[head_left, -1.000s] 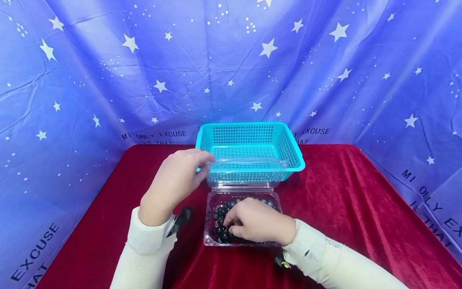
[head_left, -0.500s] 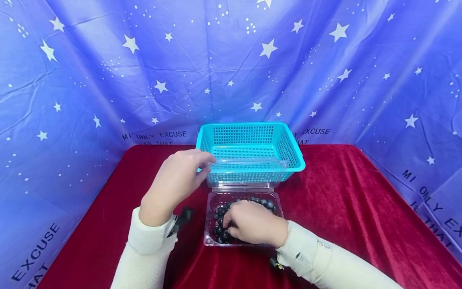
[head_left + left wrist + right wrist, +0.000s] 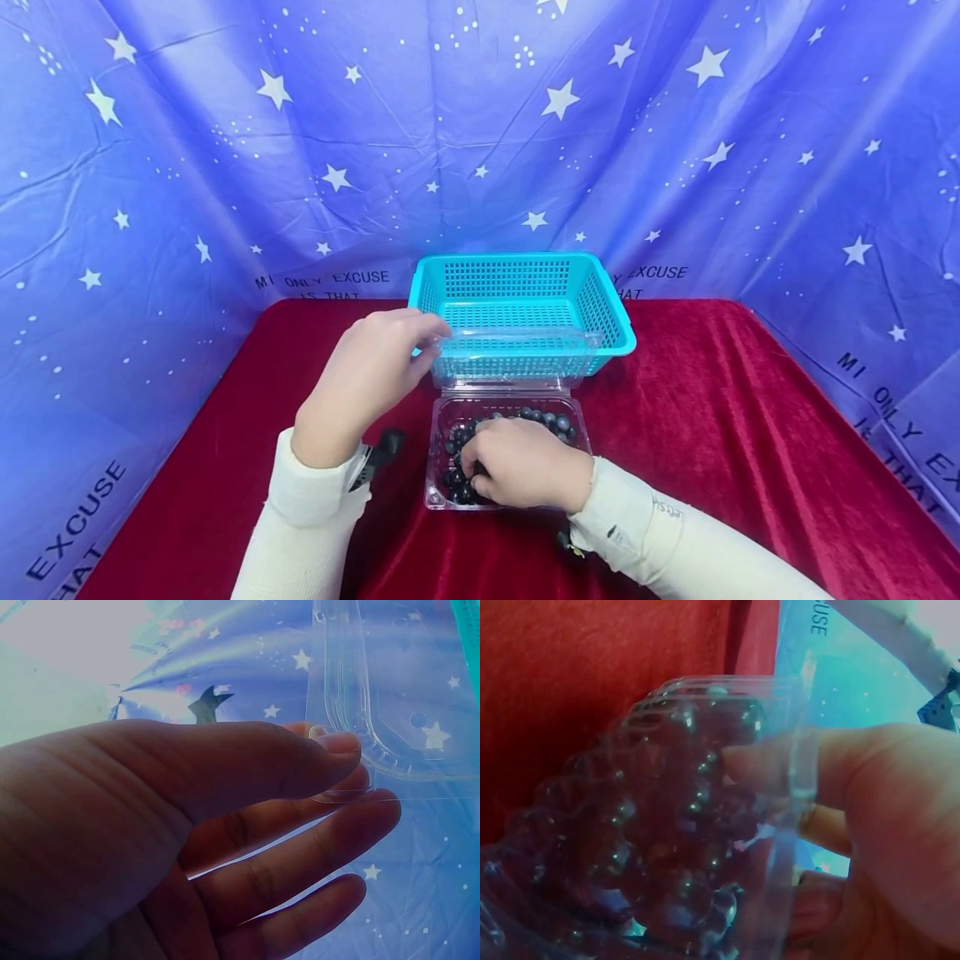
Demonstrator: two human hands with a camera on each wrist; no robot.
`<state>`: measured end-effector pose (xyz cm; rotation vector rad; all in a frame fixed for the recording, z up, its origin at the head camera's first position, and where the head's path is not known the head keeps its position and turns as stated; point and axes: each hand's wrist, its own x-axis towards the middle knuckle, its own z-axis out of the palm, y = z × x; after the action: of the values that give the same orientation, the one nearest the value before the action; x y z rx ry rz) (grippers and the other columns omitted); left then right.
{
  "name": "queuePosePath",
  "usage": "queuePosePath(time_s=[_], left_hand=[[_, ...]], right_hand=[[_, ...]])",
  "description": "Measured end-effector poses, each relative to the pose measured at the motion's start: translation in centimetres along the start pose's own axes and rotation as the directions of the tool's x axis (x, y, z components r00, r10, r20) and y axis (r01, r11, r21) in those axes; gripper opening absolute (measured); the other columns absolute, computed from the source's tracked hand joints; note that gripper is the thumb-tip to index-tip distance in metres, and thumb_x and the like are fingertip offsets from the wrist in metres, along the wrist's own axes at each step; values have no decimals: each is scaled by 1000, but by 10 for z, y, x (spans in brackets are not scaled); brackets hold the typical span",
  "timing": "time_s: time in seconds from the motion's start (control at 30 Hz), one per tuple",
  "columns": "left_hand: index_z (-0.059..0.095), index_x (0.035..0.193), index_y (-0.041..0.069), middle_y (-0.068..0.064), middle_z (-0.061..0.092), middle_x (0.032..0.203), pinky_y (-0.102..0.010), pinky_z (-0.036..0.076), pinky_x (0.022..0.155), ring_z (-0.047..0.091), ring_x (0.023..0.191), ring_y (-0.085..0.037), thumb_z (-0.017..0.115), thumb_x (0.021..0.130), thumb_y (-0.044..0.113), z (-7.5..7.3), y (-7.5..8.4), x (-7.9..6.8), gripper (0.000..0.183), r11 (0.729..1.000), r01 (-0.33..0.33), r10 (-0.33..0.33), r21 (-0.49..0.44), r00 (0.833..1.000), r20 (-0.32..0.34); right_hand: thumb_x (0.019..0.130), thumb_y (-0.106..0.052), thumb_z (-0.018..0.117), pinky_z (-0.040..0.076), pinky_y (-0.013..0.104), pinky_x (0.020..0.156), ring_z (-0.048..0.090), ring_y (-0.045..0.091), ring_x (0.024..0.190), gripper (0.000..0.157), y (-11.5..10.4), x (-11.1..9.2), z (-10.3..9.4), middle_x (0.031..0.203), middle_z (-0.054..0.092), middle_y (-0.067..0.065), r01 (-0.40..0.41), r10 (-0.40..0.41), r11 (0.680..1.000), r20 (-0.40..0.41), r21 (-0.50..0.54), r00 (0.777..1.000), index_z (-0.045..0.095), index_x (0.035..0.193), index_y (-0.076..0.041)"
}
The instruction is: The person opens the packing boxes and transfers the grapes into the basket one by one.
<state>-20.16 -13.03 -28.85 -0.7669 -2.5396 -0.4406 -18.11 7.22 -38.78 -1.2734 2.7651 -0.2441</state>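
A clear plastic clamshell box [image 3: 435, 458] holds dark round grapes [image 3: 562, 424]. Its hinged lid [image 3: 517, 336] stands raised at the back. My left hand [image 3: 367, 375] pinches the lid's left corner; in the left wrist view the thumb [image 3: 330, 754] lies over the clear corner [image 3: 352, 780] with fingers behind it. Down in the box, my right hand [image 3: 525, 464] has its thumb and fingers curled among the grapes and grips some of them. The right wrist view shows its thumb [image 3: 765, 761] behind the clear wall, against grapes [image 3: 675, 900]; the other fingertips are mostly hidden.
Just behind the lid stands a turquoise perforated basket [image 3: 510, 260], partly seen through the plastic. A dark red velvet cloth [image 3: 697, 417] covers the table. Blue star-print curtains [image 3: 420, 125] rise at the back and both sides.
My right hand has shifted slightly to the left within the box, uncovering more grapes at its back right. The left hand keeps the lid in the same place.
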Motion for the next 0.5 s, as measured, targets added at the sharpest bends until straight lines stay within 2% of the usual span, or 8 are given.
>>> queuePosePath(time_s=[0.27,0.5], left_hand=[[73,101,20,8,70,94,-30,55,73,65,84,-9,76,79,11,1,1,1,24,1000,5,-5,13,1000,13],[72,102,21,8,69,94,-31,55,73,65,84,-9,76,80,13,0,1,0,25,1000,12,-12,12,1000,25]], right_hand=[[83,-26,65,52,27,62,55,4,72,8,0,-2,4,82,58,-11,-23,23,1000,-38,5,999,72,88,-26],[88,-27,60,51,29,57,51,5,64,18,-1,-3,4,80,57,-8,-49,47,998,-45,-44,998,75,98,-25]])
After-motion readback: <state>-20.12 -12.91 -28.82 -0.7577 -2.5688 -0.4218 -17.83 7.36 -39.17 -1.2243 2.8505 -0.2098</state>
